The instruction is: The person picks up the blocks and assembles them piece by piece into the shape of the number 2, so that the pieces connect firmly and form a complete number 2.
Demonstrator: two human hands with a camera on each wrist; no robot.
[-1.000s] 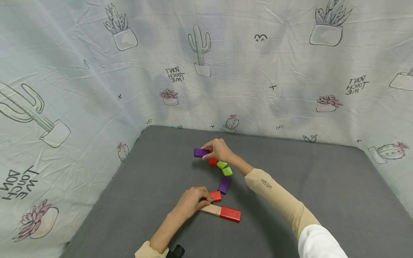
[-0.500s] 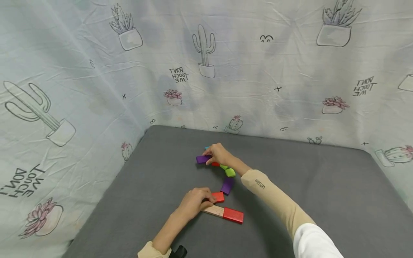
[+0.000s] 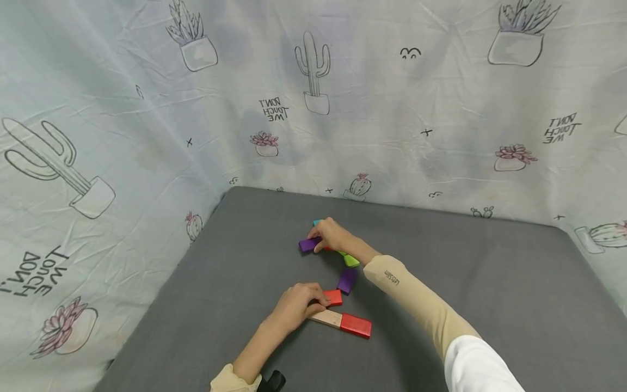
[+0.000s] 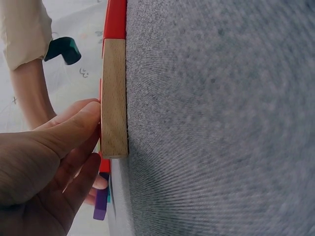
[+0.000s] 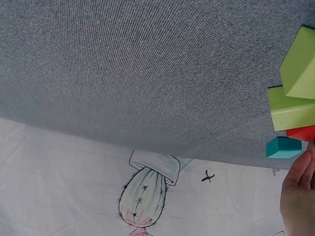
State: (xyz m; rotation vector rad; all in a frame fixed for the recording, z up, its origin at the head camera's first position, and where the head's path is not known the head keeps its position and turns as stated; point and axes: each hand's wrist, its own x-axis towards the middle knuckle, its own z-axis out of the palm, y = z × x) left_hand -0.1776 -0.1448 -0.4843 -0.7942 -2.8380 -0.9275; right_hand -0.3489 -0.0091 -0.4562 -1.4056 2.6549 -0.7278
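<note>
My right hand [image 3: 333, 235] pinches a purple block [image 3: 307, 245] low over the far part of the table, its fingers curled on the block's right end. Behind the fingertips sits a blue-green block [image 5: 283, 147], and by them a red block [image 5: 300, 132], partly hidden. Two lime green blocks [image 5: 300, 69] follow in the row, then another purple block [image 3: 347, 281]. Nearer me, my left hand [image 3: 296, 305] holds a red block [image 3: 334, 297] between thumb and fingers, covering its left end. Just in front of it lies a bare wooden block [image 4: 114, 98], end to end with a red block [image 3: 356, 325].
A grey cloth covers the table [image 3: 235, 261]. White fabric printed with cacti [image 3: 313, 76] hangs behind it and along the left side. A black strap piece [image 3: 272, 381] shows at my left wrist.
My right hand has come down and slightly nearer with the purple block, and the blue-green block behind it has come into sight. My left hand stays on the red block.
</note>
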